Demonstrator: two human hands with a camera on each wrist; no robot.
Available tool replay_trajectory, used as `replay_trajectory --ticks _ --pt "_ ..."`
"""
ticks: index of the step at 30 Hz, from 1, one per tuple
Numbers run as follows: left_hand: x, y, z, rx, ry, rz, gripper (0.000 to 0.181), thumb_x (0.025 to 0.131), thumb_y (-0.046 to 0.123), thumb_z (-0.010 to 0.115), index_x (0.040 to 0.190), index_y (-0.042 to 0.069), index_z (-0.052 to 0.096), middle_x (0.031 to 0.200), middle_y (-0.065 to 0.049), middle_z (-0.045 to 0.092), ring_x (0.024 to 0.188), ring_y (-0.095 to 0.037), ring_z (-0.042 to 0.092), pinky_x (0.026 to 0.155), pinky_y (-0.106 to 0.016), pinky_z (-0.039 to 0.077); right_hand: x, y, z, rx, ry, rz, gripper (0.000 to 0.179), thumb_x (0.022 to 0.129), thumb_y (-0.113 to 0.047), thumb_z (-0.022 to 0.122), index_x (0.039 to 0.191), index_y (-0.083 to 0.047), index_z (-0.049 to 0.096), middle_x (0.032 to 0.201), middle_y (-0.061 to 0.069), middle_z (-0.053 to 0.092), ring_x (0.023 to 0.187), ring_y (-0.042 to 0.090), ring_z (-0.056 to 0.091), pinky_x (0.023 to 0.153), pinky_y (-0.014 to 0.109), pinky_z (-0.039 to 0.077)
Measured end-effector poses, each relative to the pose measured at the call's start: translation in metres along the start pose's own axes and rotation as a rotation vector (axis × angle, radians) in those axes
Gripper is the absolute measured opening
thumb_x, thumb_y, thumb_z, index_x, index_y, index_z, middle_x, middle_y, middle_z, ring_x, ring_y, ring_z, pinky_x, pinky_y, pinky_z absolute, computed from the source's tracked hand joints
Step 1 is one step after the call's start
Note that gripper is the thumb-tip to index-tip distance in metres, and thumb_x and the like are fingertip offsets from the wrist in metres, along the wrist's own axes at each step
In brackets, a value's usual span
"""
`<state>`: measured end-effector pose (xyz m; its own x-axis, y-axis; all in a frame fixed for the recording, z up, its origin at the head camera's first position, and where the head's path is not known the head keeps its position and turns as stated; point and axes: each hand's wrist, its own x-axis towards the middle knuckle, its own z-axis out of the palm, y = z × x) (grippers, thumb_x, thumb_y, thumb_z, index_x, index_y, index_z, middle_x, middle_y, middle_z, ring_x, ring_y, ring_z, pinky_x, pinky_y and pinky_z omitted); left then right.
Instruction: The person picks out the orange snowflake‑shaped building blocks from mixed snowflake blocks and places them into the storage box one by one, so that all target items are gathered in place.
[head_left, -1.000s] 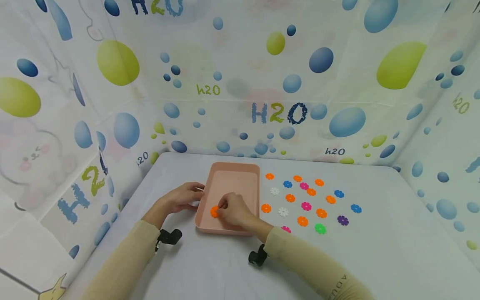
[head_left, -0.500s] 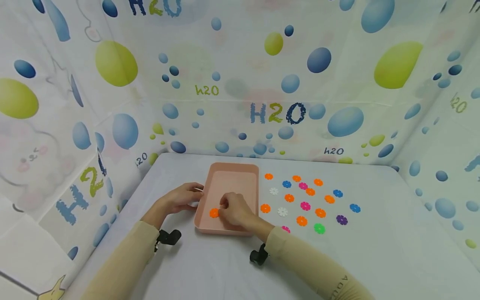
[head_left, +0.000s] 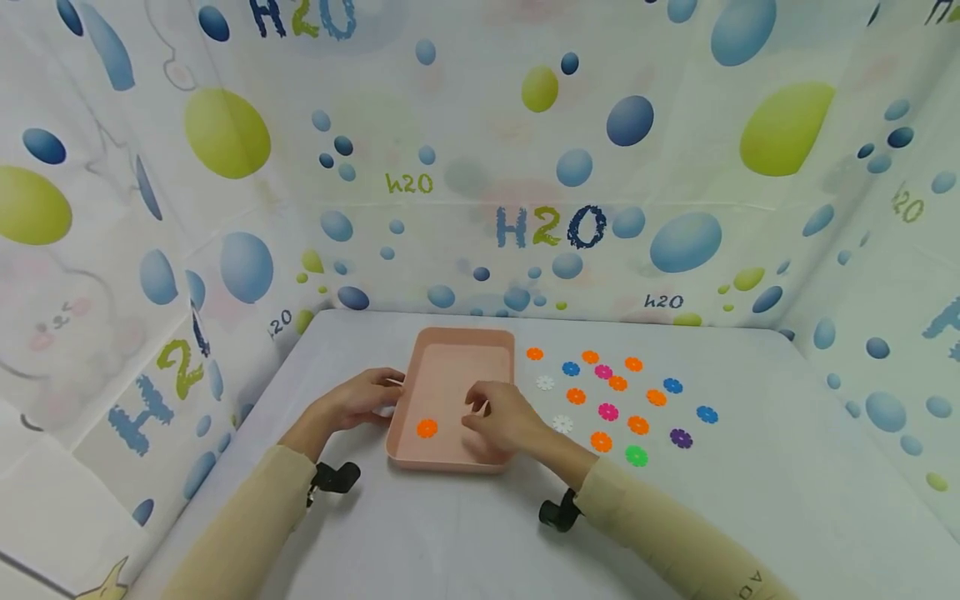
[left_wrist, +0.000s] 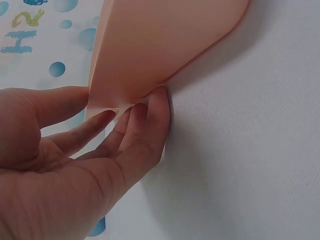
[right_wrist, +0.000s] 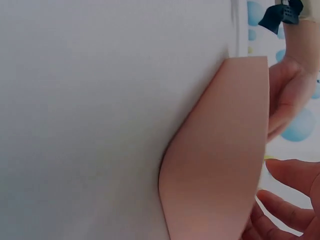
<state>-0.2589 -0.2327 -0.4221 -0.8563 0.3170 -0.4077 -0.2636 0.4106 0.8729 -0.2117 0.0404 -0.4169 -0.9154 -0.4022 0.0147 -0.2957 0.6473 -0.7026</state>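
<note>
In the head view a shallow pink tray (head_left: 465, 350) lies on the table. One orange flower-shaped plastic disc (head_left: 427, 428) is in its near left part. My left hand (head_left: 365, 397) rests at the tray's left side, and in the left wrist view its loosely bent fingers (left_wrist: 159, 112) touch the outer wall, with the thumb at the rim. Over the right part of the tray is my right hand (head_left: 506, 417), thumb and fingers apart with nothing visible between them. The right wrist view shows the tray's outer wall (right_wrist: 215, 150) in front of the right hand's fingertips.
Several flower-shaped discs in orange, blue, pink, white, purple and green (head_left: 637, 456) lie scattered right of the tray. A patterned cloth (head_left: 450, 250) stands behind the table (head_left: 750, 500) and along both sides.
The right hand has let go of the orange disc, which stays in the tray, and has moved right with its fingers spreading. The left hand remains at the tray's side.
</note>
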Motion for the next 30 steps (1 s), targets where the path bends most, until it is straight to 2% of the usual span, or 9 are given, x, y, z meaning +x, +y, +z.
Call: replay_trajectory --ticks 9,13,19,25,30 --pt "-0.001 -0.001 0.001 0.013 0.020 -0.015 0.053 0.104 0.013 0.057 0.150 -0.004 0.037 0.149 -0.027 0.043 0.119 -0.035 0.056 0.104 -0.055 0.050 -0.021 0.023 -0.035 -0.039 0.024 -0.049 0.023 0.093 -0.015 0.075 0.112 -0.003 0.069 0.096 0.000 0.065 0.085 0.018 0.058 0.067 0.027 0.053" --pt "0.000 0.000 0.001 0.013 0.021 -0.006 0.052 0.104 0.013 0.056 0.149 -0.004 0.038 0.149 -0.027 0.043 0.117 -0.034 0.057 0.104 -0.055 0.050 -0.032 0.038 -0.055 -0.055 0.056 -0.053 0.024 0.092 -0.014 0.075 0.113 -0.004 0.069 0.099 0.000 0.066 0.087 0.017 0.059 0.068 0.025 0.054" --pt "0.001 -0.001 0.000 0.015 0.023 -0.006 0.050 0.104 0.012 0.055 0.148 -0.005 0.039 0.148 -0.028 0.043 0.118 -0.035 0.055 0.104 -0.056 0.050 -0.050 0.060 -0.085 -0.092 0.070 -0.061 0.024 0.094 -0.018 0.074 0.116 -0.009 0.070 0.103 0.000 0.069 0.091 0.016 0.060 0.073 0.029 0.055" --pt "0.001 0.000 0.000 0.018 0.021 -0.005 0.051 0.104 0.013 0.055 0.149 -0.004 0.039 0.148 -0.027 0.043 0.118 -0.035 0.055 0.104 -0.055 0.050 -0.063 0.089 -0.111 -0.157 0.089 -0.155 0.020 0.093 -0.014 0.075 0.112 -0.010 0.070 0.102 0.000 0.069 0.091 0.016 0.060 0.077 0.033 0.055" --pt "0.002 0.000 0.000 0.024 0.024 -0.012 0.050 0.104 0.013 0.056 0.148 -0.004 0.040 0.148 -0.027 0.044 0.118 -0.036 0.054 0.103 -0.056 0.050 -0.074 0.115 -0.130 -0.178 0.088 -0.134 0.023 0.091 -0.013 0.077 0.113 -0.010 0.070 0.100 -0.004 0.067 0.092 0.016 0.059 0.076 0.032 0.053"
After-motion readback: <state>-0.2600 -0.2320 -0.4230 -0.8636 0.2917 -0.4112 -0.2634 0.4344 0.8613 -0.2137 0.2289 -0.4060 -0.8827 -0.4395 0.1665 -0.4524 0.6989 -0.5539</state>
